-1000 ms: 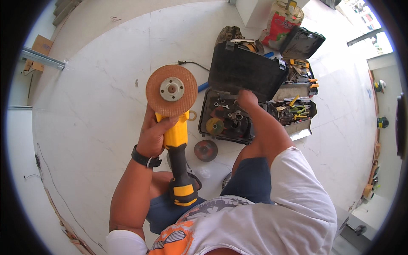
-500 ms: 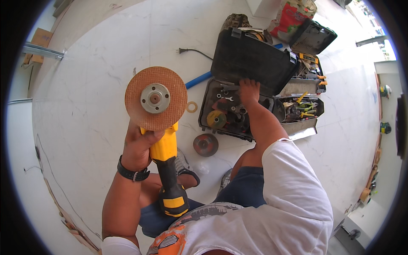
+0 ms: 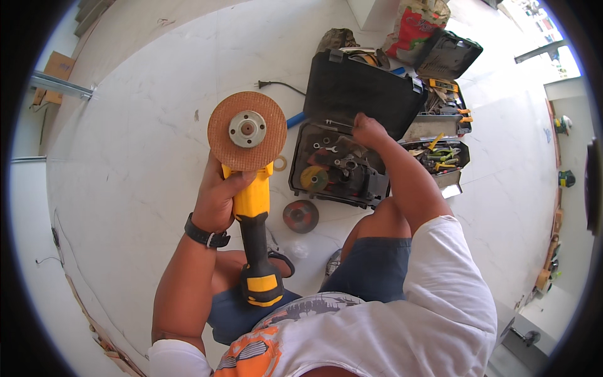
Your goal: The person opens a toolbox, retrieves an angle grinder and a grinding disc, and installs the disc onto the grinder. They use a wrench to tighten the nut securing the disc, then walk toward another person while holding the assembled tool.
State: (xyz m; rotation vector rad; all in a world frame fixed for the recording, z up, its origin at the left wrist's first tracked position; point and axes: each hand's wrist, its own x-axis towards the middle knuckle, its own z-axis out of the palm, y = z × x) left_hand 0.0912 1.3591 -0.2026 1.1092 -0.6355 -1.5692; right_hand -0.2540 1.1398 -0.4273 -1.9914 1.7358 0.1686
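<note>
My left hand is wrapped around the front of a yellow and black angle grinder, held upright with its head away from me. A brown abrasive disc faces up on it, fastened by a round metal flange nut with small holes. Over the open black tool case, my right hand is closed on a thin metal wrench that sticks out to the left of the fingers. Inside the case lie a yellow-green disc, a small open-end spanner and dark metal parts.
A dark grinding disc and a tan ring lie on the white tiled floor. Right of the case stand open toolboxes with pliers. Behind it are a blue pipe, a black plug cord and a red-and-white sack.
My right hand has lifted from the back of the case with the thin metal wrench now showing in its fingers. The grinder has shifted slightly right in view.
</note>
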